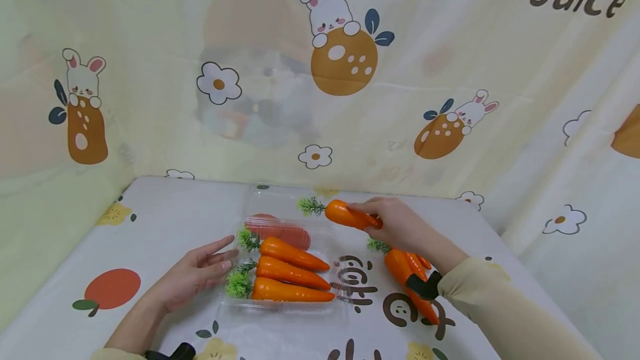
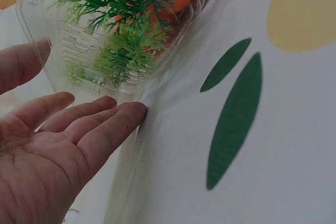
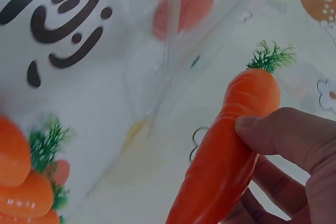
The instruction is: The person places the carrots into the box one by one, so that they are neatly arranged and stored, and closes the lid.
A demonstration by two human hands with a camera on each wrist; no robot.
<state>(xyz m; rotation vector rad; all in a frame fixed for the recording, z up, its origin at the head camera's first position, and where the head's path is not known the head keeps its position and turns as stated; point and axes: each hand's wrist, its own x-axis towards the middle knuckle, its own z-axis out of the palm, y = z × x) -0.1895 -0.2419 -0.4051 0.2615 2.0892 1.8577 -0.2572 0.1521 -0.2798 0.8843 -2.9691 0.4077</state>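
My right hand (image 1: 400, 224) pinches a toy carrot (image 1: 345, 214) with a green leafy top above the back right of a clear plastic box (image 1: 280, 305). In the right wrist view, thumb and fingers hold this carrot (image 3: 226, 140) around its body. Inside the box lie three carrots (image 1: 292, 272) side by side, leaves to the left and tips to the right. At the box's left side, my left hand (image 1: 197, 271) has its fingers extended. The left wrist view shows that hand (image 2: 68, 140) palm up, its fingertips at the box's end wall (image 2: 105, 72).
A small pile of carrots (image 1: 400, 268) lies on the table to the right, partly hidden behind the right forearm. The box's clear lid (image 1: 275, 201) stands raised at its back. A printed curtain (image 1: 270, 126) hangs behind the table.
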